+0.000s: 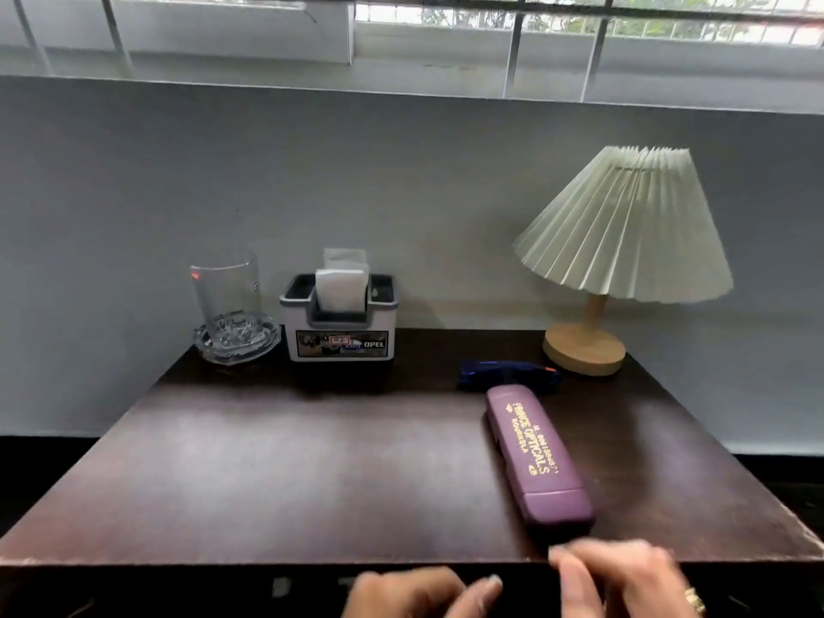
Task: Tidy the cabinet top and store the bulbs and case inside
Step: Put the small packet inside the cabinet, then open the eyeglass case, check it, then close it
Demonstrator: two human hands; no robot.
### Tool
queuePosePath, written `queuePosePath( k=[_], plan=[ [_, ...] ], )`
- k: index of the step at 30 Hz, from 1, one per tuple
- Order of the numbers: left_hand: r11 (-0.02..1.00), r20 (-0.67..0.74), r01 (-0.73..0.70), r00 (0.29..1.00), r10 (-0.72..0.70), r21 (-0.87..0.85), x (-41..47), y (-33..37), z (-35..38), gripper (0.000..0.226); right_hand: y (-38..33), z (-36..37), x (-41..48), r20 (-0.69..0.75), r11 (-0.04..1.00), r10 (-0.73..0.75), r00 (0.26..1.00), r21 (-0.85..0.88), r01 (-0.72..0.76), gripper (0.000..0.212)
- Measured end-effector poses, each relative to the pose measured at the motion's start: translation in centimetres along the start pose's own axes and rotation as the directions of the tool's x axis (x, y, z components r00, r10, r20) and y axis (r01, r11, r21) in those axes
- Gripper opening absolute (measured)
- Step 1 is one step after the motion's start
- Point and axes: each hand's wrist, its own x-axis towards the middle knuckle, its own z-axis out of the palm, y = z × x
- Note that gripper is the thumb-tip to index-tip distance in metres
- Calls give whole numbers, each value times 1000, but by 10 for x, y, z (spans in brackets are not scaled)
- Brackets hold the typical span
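Observation:
A purple glasses case with gold lettering lies shut on the dark wooden cabinet top, at the right, pointing toward the front edge. Behind it lies a dark blue object with an orange tip. My right hand hovers at the front edge just below the case, blurred, fingers apart, a ring on one finger. My left hand is lower, in front of the cabinet's front face, fingers loosely curled and holding nothing. No bulbs are visible.
At the back left a clear drinking glass stands in a glass ashtray. Beside it is a grey and white tissue holder. A pleated-shade lamp on a wooden base stands at the back right, against the wall.

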Motion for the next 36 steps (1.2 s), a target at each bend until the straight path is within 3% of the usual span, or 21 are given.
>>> queuePosePath(
  k=[2, 3, 6, 8, 10, 14, 18, 22, 24, 28, 31, 33, 36],
  plan=[
    [982, -37, -53, 998, 47, -180, 16, 13, -13, 44, -5, -5, 13, -69, 992, 59, 996, -106, -66, 38],
    [966, -77, -95, 994, 79, -241, 26, 16, -21, 43, -4, -2, 17, -33, 978, 72, 997, -195, -77, 53],
    [959, -152, -215, 970, 188, -185, 60, 10, -33, 34, 0, 10, 37, 98, 896, 225, 969, -413, -166, 87],
    [959, -56, -255, 967, 250, -122, 78, 0, -34, 36, 3, 20, 45, 230, 863, 294, 928, -482, -154, 96],
    [971, 10, -220, 975, 222, -93, 92, -7, -35, 44, 9, 25, 49, 293, 854, 299, 908, -506, -118, 95],
    [973, 36, -187, 980, 193, -136, 111, -20, -40, 74, 21, 28, 54, 299, 893, 168, 939, -449, -17, 80],
    [961, 150, -138, 973, 177, -241, 112, -27, -46, 97, 20, 17, 68, 414, 1000, 11, 910, -10, -8, 76],
    [886, 245, -11, 959, 141, -464, 106, -30, -53, 76, 19, 13, 82, 507, 972, -205, 837, 209, 112, 60],
    [906, 226, -26, 965, 133, -422, 104, -30, -56, 64, 22, 20, 85, 524, 959, -261, 810, 234, 158, 59],
    [893, 199, 38, 978, 58, -448, 100, -30, -58, 68, 27, 34, 83, 567, 943, -329, 756, 246, 225, 58],
    [878, 199, 65, 979, 35, -474, 99, -32, -58, 63, 28, 39, 83, 527, 927, -372, 764, 241, 286, 52],
    [855, 197, 94, 980, 9, -509, 99, -33, -58, 59, 27, 41, 82, 468, 890, -448, 762, 148, 432, 48],
    [803, 196, 128, 980, -14, -582, 98, -34, -59, 56, 22, 47, 82, 444, 759, -562, 698, -57, 648, 45]
  ],
)
